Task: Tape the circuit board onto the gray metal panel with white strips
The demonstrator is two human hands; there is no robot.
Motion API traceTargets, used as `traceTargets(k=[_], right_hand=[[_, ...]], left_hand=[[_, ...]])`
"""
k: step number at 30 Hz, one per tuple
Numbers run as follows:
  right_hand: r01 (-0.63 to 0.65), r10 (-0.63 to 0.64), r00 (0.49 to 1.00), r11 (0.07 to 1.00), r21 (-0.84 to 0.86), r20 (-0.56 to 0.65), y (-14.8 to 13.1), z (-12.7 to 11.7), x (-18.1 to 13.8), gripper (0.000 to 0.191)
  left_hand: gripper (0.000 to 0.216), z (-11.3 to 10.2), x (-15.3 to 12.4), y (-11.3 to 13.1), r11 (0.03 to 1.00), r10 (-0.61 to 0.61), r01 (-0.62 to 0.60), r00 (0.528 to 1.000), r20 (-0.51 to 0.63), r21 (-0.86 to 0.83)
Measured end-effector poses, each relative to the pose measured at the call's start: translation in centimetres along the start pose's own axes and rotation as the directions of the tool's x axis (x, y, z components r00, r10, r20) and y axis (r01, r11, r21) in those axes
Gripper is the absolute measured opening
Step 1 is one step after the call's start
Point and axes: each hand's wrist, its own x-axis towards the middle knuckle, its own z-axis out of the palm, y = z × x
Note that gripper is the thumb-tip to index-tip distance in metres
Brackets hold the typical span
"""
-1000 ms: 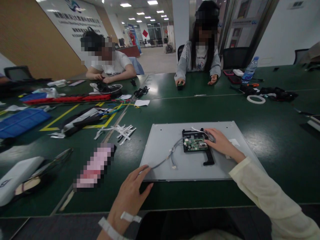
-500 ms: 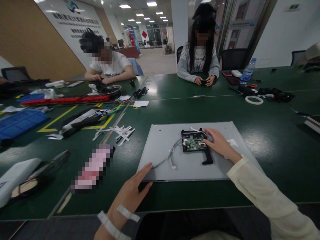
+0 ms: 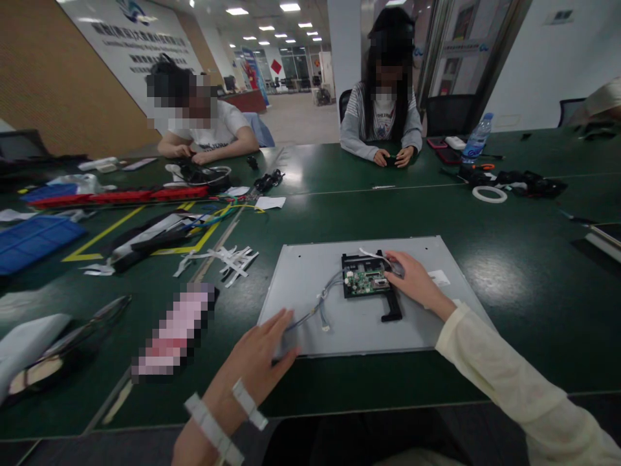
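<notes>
A thin grey flat panel [image 3: 295,278] lies on the green table in front of me. On it sits a black plastic bracket [image 3: 392,307] carrying a green circuit board [image 3: 363,282]. My right hand [image 3: 412,275] curls over the bracket's right side, thumb by the board's edge and fingers near the top; what lies under the fingers is partly hidden. Over the panel's near left corner, my left hand [image 3: 262,353] is spread open, slightly blurred; whether it presses the panel I cannot tell. A grey cable bundle [image 3: 323,294] runs from the board toward its fingertips.
White strips [image 3: 236,265] and a pixelated phone [image 3: 174,333] lie left of the panel. Beyond are a blue tray [image 3: 39,239], cables and a tape ring [image 3: 489,194]. Two people sit across the table; a water bottle [image 3: 478,139] stands at the far right.
The panel, with the board, has shifted slightly left. My left hand's fingers have moved a little over its near corner. The right hand keeps its place on the bracket.
</notes>
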Motion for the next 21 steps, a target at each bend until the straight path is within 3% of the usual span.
traceTargets(k=[4,9,14,21], right_hand=[[-0.013,0.013,1.000,1.000,-0.003,-0.022,0.2,0.1,-0.1,0.044],[-0.024,0.023,0.999,0.999,-0.021,-0.049,0.3,0.3,0.1,0.045],[-0.022,0.020,0.998,0.999,-0.039,-0.052,0.3,0.4,0.1,0.042],[-0.004,0.003,0.999,0.999,-0.038,-0.036,0.5,0.5,0.4,0.044]], left_hand=[[0.058,-1.6,5.3,5.4,0.985,0.171,-0.172,0.985,-0.011,-0.013],[0.055,0.1,12.7,10.3,0.921,0.364,-0.374,0.926,-0.099,-0.111],[0.038,2.8,17.4,11.7,0.946,0.288,-0.304,0.947,-0.144,-0.109],[0.039,6.2,19.0,11.1,0.952,0.253,-0.290,0.927,-0.278,-0.100]])
